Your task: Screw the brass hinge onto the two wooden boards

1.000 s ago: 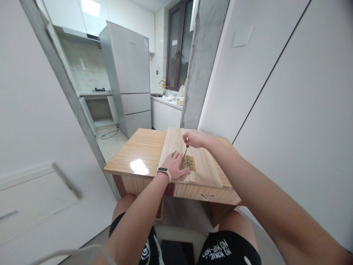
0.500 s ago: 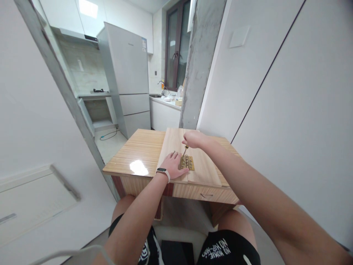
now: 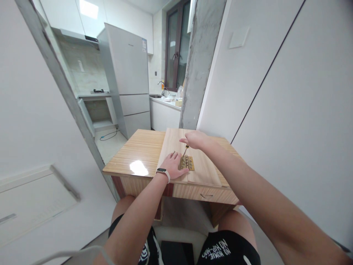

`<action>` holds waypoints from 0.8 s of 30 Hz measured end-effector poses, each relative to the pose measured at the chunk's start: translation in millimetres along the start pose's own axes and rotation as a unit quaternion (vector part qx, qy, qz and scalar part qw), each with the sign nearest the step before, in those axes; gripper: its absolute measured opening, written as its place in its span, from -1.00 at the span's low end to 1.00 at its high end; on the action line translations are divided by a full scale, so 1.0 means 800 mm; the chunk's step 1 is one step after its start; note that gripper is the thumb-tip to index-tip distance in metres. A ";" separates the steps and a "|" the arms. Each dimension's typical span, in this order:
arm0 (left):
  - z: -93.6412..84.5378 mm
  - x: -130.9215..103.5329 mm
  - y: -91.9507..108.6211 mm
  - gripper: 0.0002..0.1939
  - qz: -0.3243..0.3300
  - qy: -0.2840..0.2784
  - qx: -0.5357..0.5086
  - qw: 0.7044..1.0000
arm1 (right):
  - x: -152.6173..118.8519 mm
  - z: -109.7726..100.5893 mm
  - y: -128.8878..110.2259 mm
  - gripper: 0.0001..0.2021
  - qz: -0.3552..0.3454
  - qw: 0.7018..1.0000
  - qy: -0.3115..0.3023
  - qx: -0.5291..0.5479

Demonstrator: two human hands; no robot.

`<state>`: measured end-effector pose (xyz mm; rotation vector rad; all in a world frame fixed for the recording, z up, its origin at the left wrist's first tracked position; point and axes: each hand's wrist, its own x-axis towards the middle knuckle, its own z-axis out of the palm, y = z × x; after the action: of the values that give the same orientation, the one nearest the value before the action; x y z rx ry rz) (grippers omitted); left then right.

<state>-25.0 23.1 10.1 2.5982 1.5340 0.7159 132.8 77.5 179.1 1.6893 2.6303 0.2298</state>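
Observation:
Two pale wooden boards (image 3: 205,173) lie side by side on the desk, joined by a brass hinge (image 3: 190,163) across their seam. My left hand (image 3: 173,165) rests spread on the left board, its thumb at the hinge's lower edge. Above the hinge, my right hand (image 3: 194,140) is wrapped round the handle of a screwdriver (image 3: 185,151), with one finger sticking out to the left. The shaft slants down to the left side of the hinge. Most of the handle is hidden in my palm.
The striped desk (image 3: 138,147) has a drawer with a metal handle (image 3: 206,195) at its front, above my knees. A white wall (image 3: 289,110) rises close on the right. Behind the desk are a grey pillar (image 3: 202,62) and a fridge (image 3: 129,62).
My right hand has turned slightly on the screwdriver, and one finger now stretches out to the left. My left hand stays in the same place.

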 end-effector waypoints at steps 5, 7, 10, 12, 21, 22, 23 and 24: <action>0.002 0.000 -0.001 -0.01 0.001 0.001 0.002 1.000 | 0.004 0.001 0.001 -0.70 -0.022 1.000 -0.001 -0.008; 0.002 0.000 -0.001 -0.01 0.002 0.001 0.002 1.000 | 0.007 0.001 0.001 -0.85 -0.042 0.999 -0.001 0.002; 0.002 0.000 -0.001 -0.03 0.001 0.001 0.002 1.000 | 0.008 0.002 0.001 -0.78 -0.064 0.998 -0.007 0.016; 0.002 0.000 -0.001 -0.03 0.000 0.001 0.002 1.000 | 0.007 0.002 -0.002 -0.71 -0.067 0.997 -0.007 0.026; 0.003 0.001 -0.001 -0.01 0.002 0.007 0.001 1.000 | -0.006 -0.006 -0.013 -0.52 0.016 0.999 0.020 -0.029; 0.003 0.001 -0.001 -0.01 0.002 0.006 0.001 1.000 | -0.005 -0.007 -0.012 -0.57 0.013 0.999 0.014 -0.028; 0.003 0.001 -0.001 -0.01 0.001 0.005 0.001 1.000 | -0.004 -0.007 -0.011 -0.63 0.005 1.000 0.008 -0.026; 0.003 0.001 -0.001 -0.01 0.000 0.005 0.000 1.000 | -0.003 -0.007 -0.010 -0.69 -0.006 1.000 0.006 -0.022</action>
<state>-24.2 24.6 8.5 2.5985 1.5371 0.7284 126.3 71.5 183.4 1.6625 2.6224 0.2971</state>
